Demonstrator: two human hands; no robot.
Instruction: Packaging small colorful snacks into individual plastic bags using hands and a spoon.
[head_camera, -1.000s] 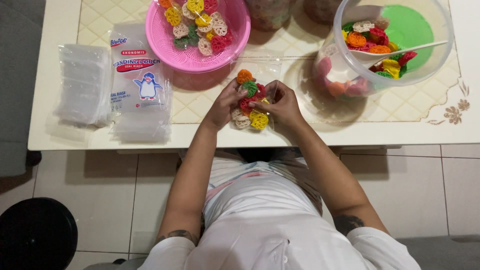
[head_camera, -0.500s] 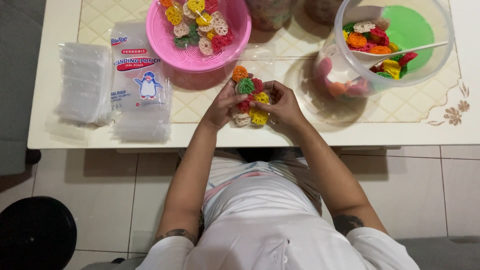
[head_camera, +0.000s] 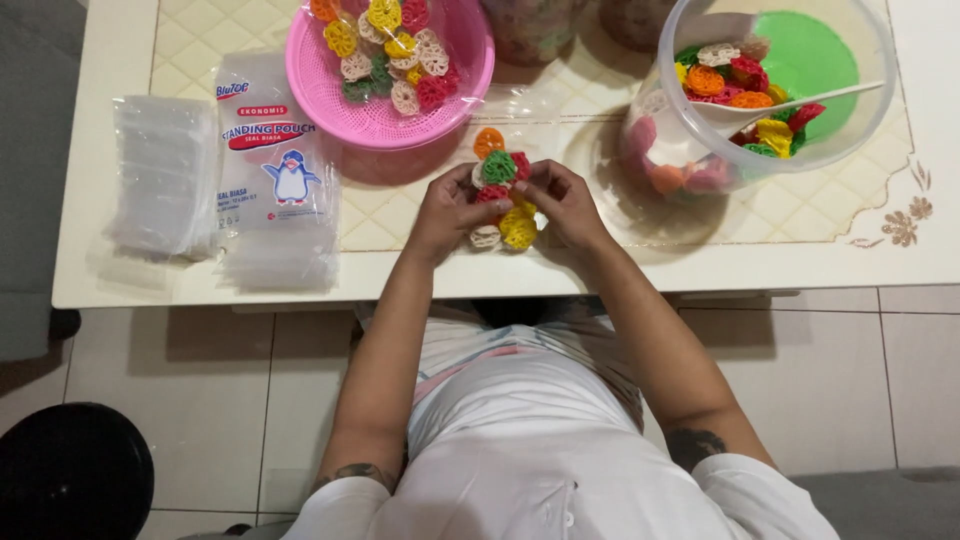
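A small clear plastic pouch (head_camera: 500, 190) filled with several colourful flower-shaped crackers stands at the front edge of the cream table (head_camera: 700, 270). My left hand (head_camera: 447, 210) grips its left side and my right hand (head_camera: 562, 203) grips its right side, fingertips pinched near the pouch's upper part. An orange cracker shows at the top, yellow and white ones at the bottom.
A pink basket (head_camera: 390, 110) of the same crackers sits behind my hands. A large clear tub (head_camera: 780, 80) with crackers, a green bottom and a white spoon (head_camera: 800, 102) stands at the right. Packs of empty clear pouches (head_camera: 270, 170) lie at the left. A dark round stool (head_camera: 70, 470) stands on the floor.
Both hands have shifted on the pouch and closed in toward its upper middle; the crackers inside have settled lower. The view moved slightly.
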